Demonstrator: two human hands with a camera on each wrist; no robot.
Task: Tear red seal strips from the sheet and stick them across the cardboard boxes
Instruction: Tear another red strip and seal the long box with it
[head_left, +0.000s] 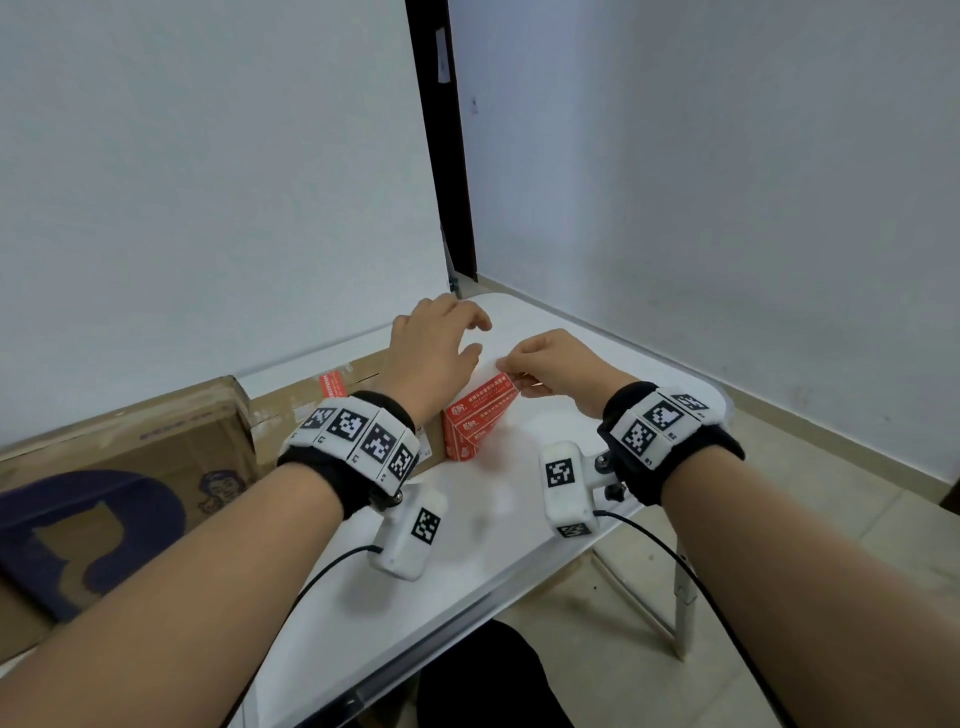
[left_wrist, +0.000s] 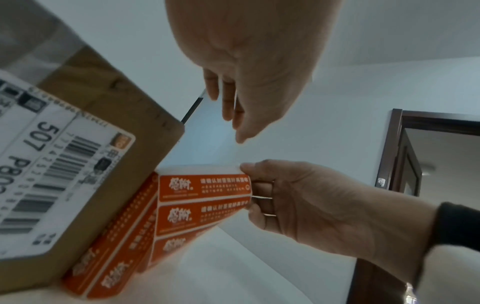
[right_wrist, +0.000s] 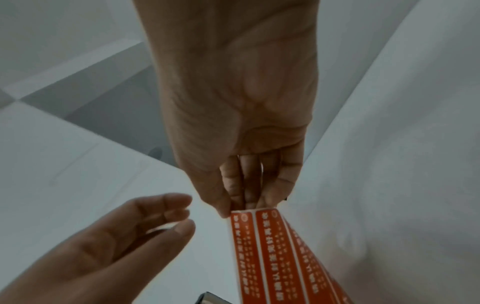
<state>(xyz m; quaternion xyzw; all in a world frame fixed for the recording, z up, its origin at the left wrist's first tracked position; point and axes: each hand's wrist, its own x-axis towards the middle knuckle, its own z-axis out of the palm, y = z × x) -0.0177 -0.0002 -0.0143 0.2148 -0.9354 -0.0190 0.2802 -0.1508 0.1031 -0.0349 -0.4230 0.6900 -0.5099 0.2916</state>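
Fingers (right_wrist: 249, 185) of right hand (head_left: 558, 371) pinch sheet (head_left: 480, 415) edge; left hand (head_left: 434, 353) fingers (right_wrist: 166, 207) apart, beside cardboard box (left_wrist: 109, 144).

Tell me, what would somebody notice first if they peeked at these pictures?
Probably the bright red seal strip sheet in the middle of the white table, its end lifted and pinched by the right hand. Next, the left hand with loose fingers holding nothing, just above that sheet. Behind it sits a cardboard box with one red strip stuck on top.
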